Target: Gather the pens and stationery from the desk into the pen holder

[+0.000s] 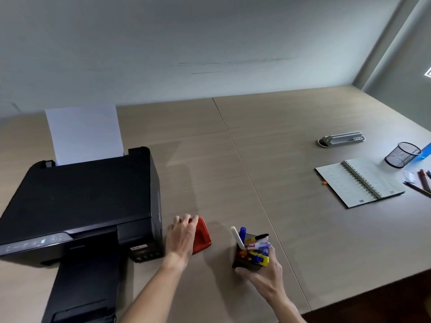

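A dark square pen holder (pixel 245 264) stands on the desk near the front, filled with several markers and pens, a white one and a blue one sticking up. My right hand (pixel 263 275) wraps around its near side and grips it. A red stapler-like object (pixel 202 236) sits to the left of the holder, beside the printer. My left hand (pixel 183 235) lies over its top, fingers curled around it. Loose pens and pencils (pixel 421 183) lie at the far right edge of the desk.
A black printer (pixel 77 201) with white paper in its feed fills the left side. An open spiral notebook (pixel 360 183), a black mesh cup (pixel 402 155) and a grey stapler-shaped tool (pixel 341 138) sit at the right. The desk's front edge (pixel 363 297) runs at the lower right.
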